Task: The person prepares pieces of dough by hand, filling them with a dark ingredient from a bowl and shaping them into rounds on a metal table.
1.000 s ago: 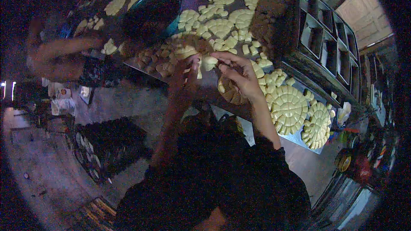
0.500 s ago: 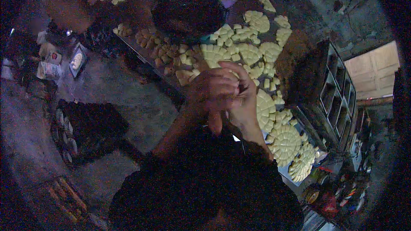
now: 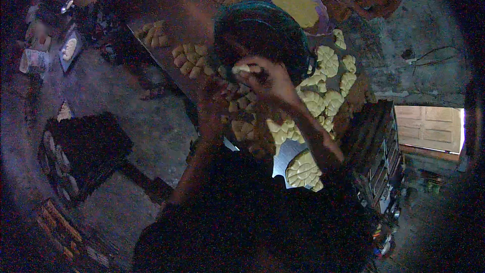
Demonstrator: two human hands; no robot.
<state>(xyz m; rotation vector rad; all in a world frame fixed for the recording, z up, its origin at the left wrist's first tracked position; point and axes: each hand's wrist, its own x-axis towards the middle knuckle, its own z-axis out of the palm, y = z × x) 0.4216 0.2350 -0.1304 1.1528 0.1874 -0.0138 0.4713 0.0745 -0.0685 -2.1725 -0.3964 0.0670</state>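
My right hand reaches over the near edge of a dark basin with a teal rim. Its fingers are curled around a small pale lump, which looks like dough. Lower and to the left is my left hand, above the table among cut dough pieces; shadow and blur hide its fingers. Flat rounds of pale dough scored into wedges lie about, such as a dough round by my right forearm and a darker-looking cluster of dough pieces left of the basin.
Beyond the dark basin stands a purple basin with pale yellow contents. A blurred arm of another person shows at the far left of the table. A dark rack is on the right, a dark block-like object at left.
My hands, clasped together over the dough before, are now apart. The right has gone forward to the basin holding the pale lump. The whole view has shifted, bringing the basin nearer.
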